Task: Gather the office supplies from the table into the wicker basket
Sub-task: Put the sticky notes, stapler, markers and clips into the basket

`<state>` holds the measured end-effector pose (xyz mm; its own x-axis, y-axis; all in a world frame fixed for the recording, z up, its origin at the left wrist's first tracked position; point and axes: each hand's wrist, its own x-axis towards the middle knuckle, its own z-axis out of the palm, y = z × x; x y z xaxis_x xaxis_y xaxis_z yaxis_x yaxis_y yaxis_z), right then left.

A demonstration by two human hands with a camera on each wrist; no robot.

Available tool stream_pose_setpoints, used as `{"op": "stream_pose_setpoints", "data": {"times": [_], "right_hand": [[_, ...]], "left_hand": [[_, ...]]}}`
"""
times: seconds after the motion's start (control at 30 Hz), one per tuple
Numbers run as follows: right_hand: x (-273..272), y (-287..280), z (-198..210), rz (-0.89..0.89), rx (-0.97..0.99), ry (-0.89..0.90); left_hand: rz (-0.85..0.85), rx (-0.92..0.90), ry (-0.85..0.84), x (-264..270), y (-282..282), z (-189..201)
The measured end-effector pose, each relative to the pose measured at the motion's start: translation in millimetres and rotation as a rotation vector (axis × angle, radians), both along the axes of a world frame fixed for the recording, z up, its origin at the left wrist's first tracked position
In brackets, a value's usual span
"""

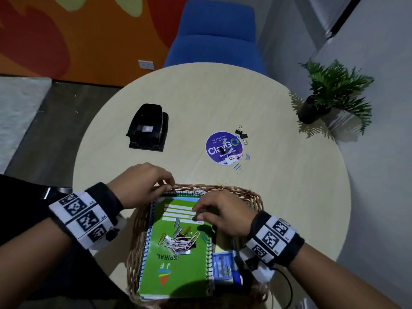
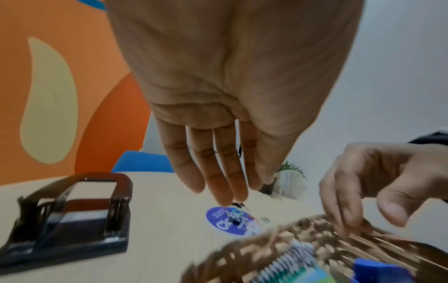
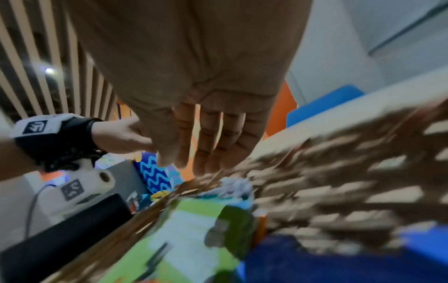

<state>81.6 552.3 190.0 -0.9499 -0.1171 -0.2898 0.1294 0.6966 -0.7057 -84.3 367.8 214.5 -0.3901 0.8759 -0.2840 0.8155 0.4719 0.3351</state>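
Observation:
A wicker basket (image 1: 252, 195) stands at the table's near edge, blurred in the wrist views (image 2: 278, 241) (image 3: 339, 172). It holds a green spiral notebook (image 1: 191, 264) (image 3: 184, 239) with a heap of paper clips (image 1: 180, 240) on its cover. My left hand (image 1: 167, 186) (image 2: 225, 191) touches the basket's far left rim with relaxed fingers and holds nothing. My right hand (image 1: 198, 214) (image 3: 194, 164) hovers over the notebook's top, fingers down, empty. On the table lie a black hole punch (image 1: 147, 128) (image 2: 70, 214), two binder clips (image 1: 242, 133) and loose clips and staples (image 1: 239, 167).
A round purple sticker (image 1: 223, 148) (image 2: 225, 222) at the table's middle has small clips lying on it. A blue box (image 1: 223, 266) sits in the basket's right side. A potted plant (image 1: 330, 94) stands at the far right edge, a blue chair (image 1: 216, 34) behind the table.

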Motion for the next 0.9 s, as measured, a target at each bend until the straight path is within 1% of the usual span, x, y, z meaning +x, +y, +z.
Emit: {"op": "stream_pose_setpoints", "data": {"times": [0.07,0.13,0.2,0.23,0.27,0.33,0.4,0.43,0.5,0.63,0.73,0.8,0.9], "right_hand": [[3,32,5,-0.066,0.139,0.051],[8,73,10,-0.127,0.327,0.106],[12,110,8,-0.086,0.522,0.153],[12,124,3,-0.044,0.576,0.129],[10,134,-3,-0.022,0.590,0.066],[3,145,-17,-0.071,0.510,-0.089],[-7,150,-31,-0.177,0.371,-0.181],[-12,150,-39,-0.205,0.333,-0.189],[-20,145,-55,-0.204,0.315,-0.190],[-32,125,-76,-0.067,0.365,-0.144],[-33,125,-86,-0.105,0.335,-0.125],[-29,126,-90,-0.123,0.325,-0.120],[-24,129,-90,-0.161,0.315,-0.103]], "left_hand": [[0.024,0.017,0.050,-9,13,6],[0.021,0.012,0.080,-19,28,8],[-0.009,-0.043,0.112,-27,46,5],[-0.034,-0.080,0.127,-31,57,3],[-0.061,-0.118,0.130,-34,69,0],[-0.109,-0.169,0.106,-39,96,-8],[-0.148,-0.206,0.068,-40,123,-18],[-0.169,-0.225,0.056,-40,136,-26],[-0.216,-0.277,0.032,-39,160,-43],[-0.313,-0.353,-0.049,-30,188,-73],[-0.348,-0.369,-0.133,-25,201,-87],[-0.378,-0.395,-0.133,-22,207,-92],[-0.456,-0.408,-0.085,-18,211,-99]]}}
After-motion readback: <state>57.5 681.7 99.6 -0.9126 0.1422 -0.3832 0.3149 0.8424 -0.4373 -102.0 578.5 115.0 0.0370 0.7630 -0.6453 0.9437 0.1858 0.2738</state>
